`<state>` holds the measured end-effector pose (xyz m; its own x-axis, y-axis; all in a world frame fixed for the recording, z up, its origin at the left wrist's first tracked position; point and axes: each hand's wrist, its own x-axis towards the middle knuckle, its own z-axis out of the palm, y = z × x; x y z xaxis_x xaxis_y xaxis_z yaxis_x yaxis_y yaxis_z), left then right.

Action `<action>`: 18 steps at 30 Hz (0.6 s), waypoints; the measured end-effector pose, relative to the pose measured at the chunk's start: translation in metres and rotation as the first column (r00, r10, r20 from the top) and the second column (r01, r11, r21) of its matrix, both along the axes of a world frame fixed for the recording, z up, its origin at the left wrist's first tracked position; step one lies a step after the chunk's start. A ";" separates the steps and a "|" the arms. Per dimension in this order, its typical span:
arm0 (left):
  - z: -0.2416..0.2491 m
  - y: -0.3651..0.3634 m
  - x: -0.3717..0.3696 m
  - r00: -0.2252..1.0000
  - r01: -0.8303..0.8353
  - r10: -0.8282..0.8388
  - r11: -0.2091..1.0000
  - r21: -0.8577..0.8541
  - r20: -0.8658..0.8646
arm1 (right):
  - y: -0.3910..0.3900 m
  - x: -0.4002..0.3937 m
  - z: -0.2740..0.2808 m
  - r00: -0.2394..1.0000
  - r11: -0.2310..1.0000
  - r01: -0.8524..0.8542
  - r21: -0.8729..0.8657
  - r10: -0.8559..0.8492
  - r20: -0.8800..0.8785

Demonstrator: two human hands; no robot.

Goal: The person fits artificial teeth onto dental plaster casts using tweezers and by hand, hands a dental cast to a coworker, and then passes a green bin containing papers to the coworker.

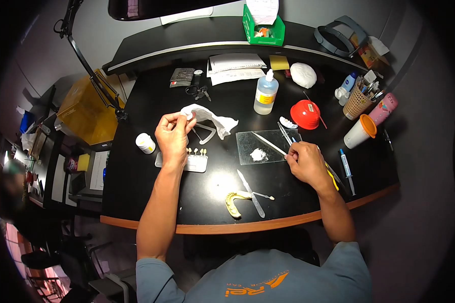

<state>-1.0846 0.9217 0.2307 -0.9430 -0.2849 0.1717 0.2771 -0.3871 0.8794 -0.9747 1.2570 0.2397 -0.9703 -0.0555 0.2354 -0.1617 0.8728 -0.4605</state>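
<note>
My left hand (173, 137) is raised over the left of the desk, its fingers pinching a crumpled white tissue (212, 117) that hangs to the right. My right hand (308, 164) is closed around a slim, pale mixing spatula (269, 144), whose tip points up-left over a glass slab (244, 142). A small heap of white material (259, 154) lies on the slab. Tweezer-like tools (284, 132) lie just beyond my right fingers. Below my left hand is a tooth shade guide (197, 164). Toward the front edge lie a yellowish dental cast (231, 203) and a scalpel-like knife (252, 194).
A white jar (145, 143) stands left of the shade guide. Beyond the slab are a clear bottle (265, 96), a red bowl (304, 115) and white teeth (288, 122). A lidded cup (360, 132) and a syringe (346, 169) are at right. A lamp arm (96, 76) rises at left.
</note>
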 end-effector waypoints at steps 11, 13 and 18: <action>0.002 -0.001 0.019 0.965 -0.258 0.119 0.268 -0.928 -0.234 | -0.010 0.004 0.007 0.992 0.996 -0.064 -0.066 0.056 -0.111; 0.004 -0.002 0.020 0.942 -0.330 0.132 0.229 -0.916 -0.307 | -0.020 0.006 0.010 0.972 0.972 -0.191 -0.134 0.169 -0.162; 0.015 -0.008 0.013 0.899 -0.391 0.014 0.475 -0.788 -0.438 | -0.057 0.018 0.005 0.799 0.793 -0.598 -0.117 0.578 -0.167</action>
<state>-1.0713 0.9132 0.2456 -0.7022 0.0028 0.7119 0.5741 0.5936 0.5640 -0.9565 1.2003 0.2445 -0.7268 -0.5593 0.3986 -0.6808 0.5097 -0.5261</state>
